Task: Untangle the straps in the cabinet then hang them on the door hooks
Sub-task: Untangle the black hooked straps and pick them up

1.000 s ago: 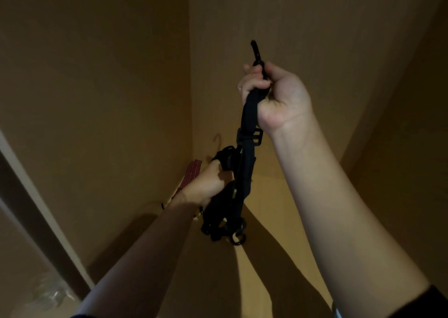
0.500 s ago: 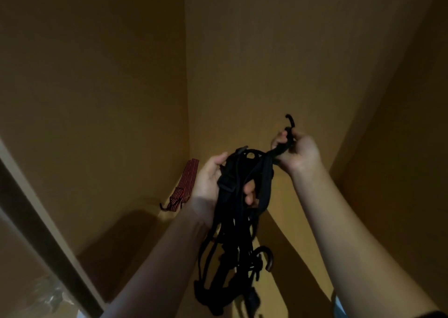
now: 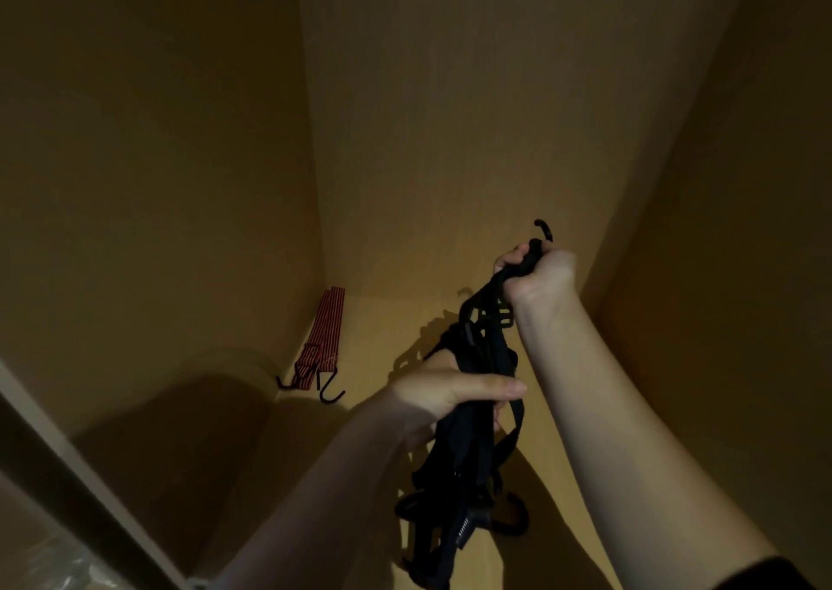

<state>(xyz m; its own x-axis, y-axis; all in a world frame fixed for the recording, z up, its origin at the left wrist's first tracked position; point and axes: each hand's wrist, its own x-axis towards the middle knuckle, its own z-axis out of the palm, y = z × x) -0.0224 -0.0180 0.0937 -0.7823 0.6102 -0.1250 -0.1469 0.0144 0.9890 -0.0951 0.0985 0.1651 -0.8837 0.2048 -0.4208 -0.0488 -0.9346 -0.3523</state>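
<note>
The right hand [image 3: 538, 276] clamps its fingers [image 3: 513, 257] on one hooked end of the black straps [image 3: 468, 445], the left hand [image 3: 443, 393] grips the tangle (best teased apart slowly).

Crumpled clear plastic [image 3: 58, 565] lies btm-left, just below a dark frame strip [image 3: 67, 490] w/ a pale upper edge, running diagonally across the corner. Dim light, details blurred.
</note>
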